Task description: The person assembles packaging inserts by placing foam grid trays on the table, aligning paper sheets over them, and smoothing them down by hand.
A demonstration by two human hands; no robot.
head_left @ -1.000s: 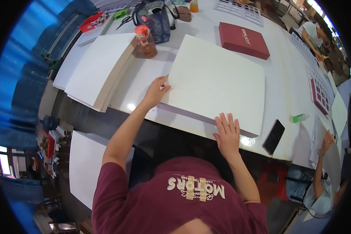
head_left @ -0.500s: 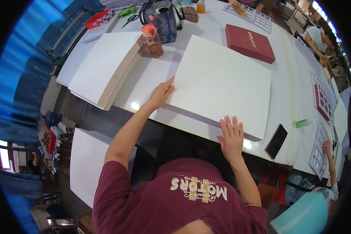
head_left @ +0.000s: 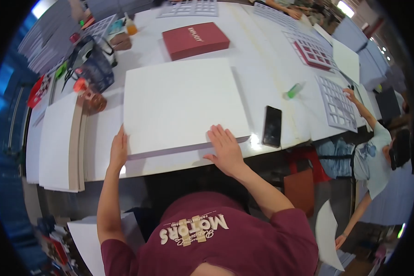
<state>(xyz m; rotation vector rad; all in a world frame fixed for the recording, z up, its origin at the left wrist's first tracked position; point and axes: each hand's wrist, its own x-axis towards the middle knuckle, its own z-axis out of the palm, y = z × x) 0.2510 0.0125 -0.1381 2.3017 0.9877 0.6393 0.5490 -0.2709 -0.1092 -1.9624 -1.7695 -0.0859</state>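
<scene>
A thick white stack of sheets or boards (head_left: 181,103) lies flat on the white table in front of me. My left hand (head_left: 118,149) rests along its left side near the front corner, fingers stretched out. On its top near the front right, my right hand (head_left: 225,148) lies flat with fingers extended, the thumb by the front edge. Neither hand is wrapped around anything. Just behind the stack sits a dark red box (head_left: 195,40) lettered "EXPLICIT". To the right, a black phone (head_left: 272,126) lies on the table.
Another white stack (head_left: 60,142), a reddish bottle (head_left: 94,100) and a dark bag (head_left: 94,69) stand at left. A green-filled bottle (head_left: 293,90) and white grid trays (head_left: 336,103) are at right. A co-worker (head_left: 377,158) there holds a white sheet (head_left: 326,237).
My view has turned to the right. The stack sits squarer to me and its front left corner is farther in from the table edge. My right hand reaches farther onto its top.
</scene>
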